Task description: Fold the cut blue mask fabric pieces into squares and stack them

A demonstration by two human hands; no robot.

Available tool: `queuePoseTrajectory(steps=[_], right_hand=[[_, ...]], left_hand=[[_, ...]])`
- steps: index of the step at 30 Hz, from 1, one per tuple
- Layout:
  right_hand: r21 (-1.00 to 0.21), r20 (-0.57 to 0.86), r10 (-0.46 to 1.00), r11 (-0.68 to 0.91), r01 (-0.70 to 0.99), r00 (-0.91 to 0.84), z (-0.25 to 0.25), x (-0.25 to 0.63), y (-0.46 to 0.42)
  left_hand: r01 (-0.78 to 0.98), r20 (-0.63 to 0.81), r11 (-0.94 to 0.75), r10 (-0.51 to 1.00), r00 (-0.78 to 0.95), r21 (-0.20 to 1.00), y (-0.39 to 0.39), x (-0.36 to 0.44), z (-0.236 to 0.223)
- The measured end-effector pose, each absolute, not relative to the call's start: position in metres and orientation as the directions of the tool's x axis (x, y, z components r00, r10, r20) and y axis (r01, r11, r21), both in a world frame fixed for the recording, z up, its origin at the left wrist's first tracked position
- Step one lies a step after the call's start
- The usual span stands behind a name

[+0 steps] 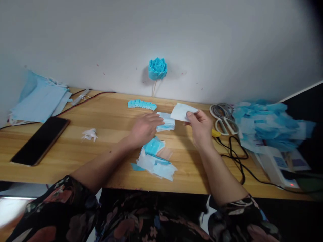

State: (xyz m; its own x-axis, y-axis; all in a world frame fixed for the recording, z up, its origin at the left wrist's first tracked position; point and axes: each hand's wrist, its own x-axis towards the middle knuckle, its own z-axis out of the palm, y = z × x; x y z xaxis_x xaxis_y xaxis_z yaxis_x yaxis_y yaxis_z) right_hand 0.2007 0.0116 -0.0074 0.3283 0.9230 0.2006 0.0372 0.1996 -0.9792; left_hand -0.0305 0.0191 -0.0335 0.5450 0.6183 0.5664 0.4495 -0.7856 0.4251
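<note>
Pinched between thumb and fingers, a pale white-blue piece of thin fabric (181, 111) hangs from my right hand (201, 127) just above the table. My left hand (146, 127) lies with its fingers stretched out, fingertips at the left edge of a small stack of light-blue fabric pieces (167, 123). The held piece overlaps the upper right of that stack in view. Nearer to me, blue and white fabric scraps (158, 164) lie in a loose pile. Behind my left hand sits a row of folded blue pieces (142, 105).
A blue fabric flower (157, 69) on a thin stick leans at the wall. On the left are face masks (41, 101), a phone (40, 141) and a white scrap (90, 134). Scissors (225, 125), a black cable (233, 154), a blue fabric heap (270, 124) and a power strip (279, 166) lie right.
</note>
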Motion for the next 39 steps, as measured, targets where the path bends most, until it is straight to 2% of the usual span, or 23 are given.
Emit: queuePoseTrajectory(steps=[3, 7, 12, 23, 27, 31, 34, 36, 39], right_hand=[[-0.987, 0.099, 0.958, 0.129, -0.096, 0.269, 0.005, 0.198, 0.011], [-0.983, -0.041, 0.989, -0.014, -0.184, 0.139, 0.016, 0.193, 0.012], [-0.992, -0.091, 0.996, -0.089, -0.088, 0.014, 0.005, 0.182, 0.02], [-0.995, -0.085, 0.996, -0.087, 0.058, 0.029, -0.024, 0.182, 0.031], [-0.993, -0.067, 0.996, -0.072, 0.093, 0.057, -0.029, 0.184, 0.03], [-0.994, -0.079, 0.994, -0.085, 0.069, 0.076, -0.028, 0.184, 0.028], [-0.994, -0.106, 0.993, -0.105, -0.009, 0.05, -0.02, 0.185, 0.026], [-0.986, -0.127, 0.992, -0.125, -0.108, 0.018, -0.013, 0.186, 0.024], [-0.959, -0.134, 0.991, -0.137, -0.246, -0.029, 0.0, 0.186, 0.019]], left_hand=[[0.44, 0.542, -0.827, 0.562, 0.625, 0.351, 0.017, -0.029, -0.034], [0.462, 0.492, -0.823, 0.568, 0.659, 0.331, 0.015, -0.029, -0.033], [0.446, 0.431, -0.798, 0.598, 0.676, 0.406, 0.015, -0.028, -0.029], [0.45, 0.411, -0.825, 0.562, 0.717, 0.343, 0.014, -0.028, -0.024], [0.49, 0.431, -0.793, 0.608, 0.667, 0.361, 0.017, -0.031, -0.026], [0.548, 0.531, -0.712, 0.697, 0.482, 0.439, 0.019, -0.034, -0.025], [0.462, 0.595, -0.687, 0.723, 0.352, 0.561, 0.017, -0.034, -0.022], [0.377, 0.576, -0.635, 0.772, 0.268, 0.674, 0.015, -0.032, -0.019], [0.205, 0.439, -0.462, 0.886, 0.149, 0.863, 0.012, -0.028, -0.015]])
